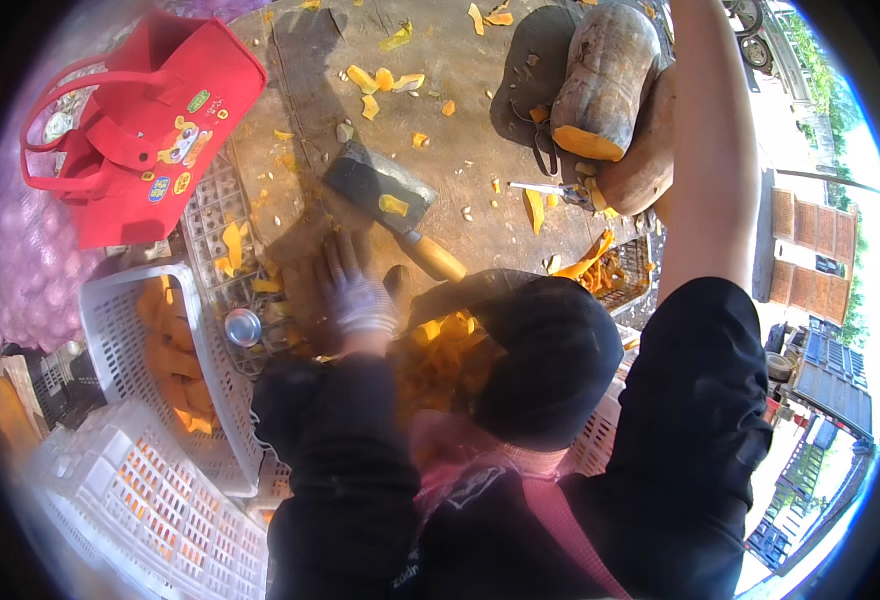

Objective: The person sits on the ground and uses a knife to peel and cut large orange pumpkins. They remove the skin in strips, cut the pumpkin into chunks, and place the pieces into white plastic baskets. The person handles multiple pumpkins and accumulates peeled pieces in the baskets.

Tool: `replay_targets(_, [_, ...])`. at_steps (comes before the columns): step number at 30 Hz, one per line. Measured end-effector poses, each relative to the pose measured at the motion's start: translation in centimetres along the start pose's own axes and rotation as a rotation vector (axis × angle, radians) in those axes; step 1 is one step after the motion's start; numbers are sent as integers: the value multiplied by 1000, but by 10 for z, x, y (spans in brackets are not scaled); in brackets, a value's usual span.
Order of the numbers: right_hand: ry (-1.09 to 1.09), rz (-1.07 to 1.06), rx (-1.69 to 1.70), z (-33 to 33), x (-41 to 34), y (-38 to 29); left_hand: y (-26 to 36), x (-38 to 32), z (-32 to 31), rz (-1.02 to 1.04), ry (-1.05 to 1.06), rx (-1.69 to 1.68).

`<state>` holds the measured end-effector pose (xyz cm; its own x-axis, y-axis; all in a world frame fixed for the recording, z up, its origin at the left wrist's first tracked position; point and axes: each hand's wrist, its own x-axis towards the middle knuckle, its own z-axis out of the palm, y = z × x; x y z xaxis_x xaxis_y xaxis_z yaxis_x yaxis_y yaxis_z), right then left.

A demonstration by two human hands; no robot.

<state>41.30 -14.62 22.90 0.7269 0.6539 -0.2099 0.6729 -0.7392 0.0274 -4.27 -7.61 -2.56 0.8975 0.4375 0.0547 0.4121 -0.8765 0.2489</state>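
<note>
My left hand (357, 289), in a pale knitted glove, lies palm down on the worn tabletop (440, 135), fingers slightly apart and holding nothing. Just beyond its fingertips rests a cleaver (380, 180) with a wooden handle (440, 259) angled toward me; a bit of orange peel sits on its blade. My right arm stretches up along the right side, and that hand is out of view past the top edge. Beside that arm are a long pumpkin (612, 67) with a cut orange end and a second pumpkin (638, 165), partly hidden. A small metal-bladed tool (552, 191) lies near them.
Pumpkin scraps (383, 79) and seeds dot the tabletop. At left are a red bag (147, 127), a white crate (98, 300) of orange pieces, another white crate (162, 487) and a pink mesh sack (34, 247). A crate of scraps (620, 270) stands right.
</note>
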Motion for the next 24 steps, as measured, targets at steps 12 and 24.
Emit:
replay_targets(12, [-172,493,39,251,-141,11,1,1,9,8,119,-12])
replay_targets(24, [11,-631,30,160,-116,-213,-1,2,0,-62,-32,-107])
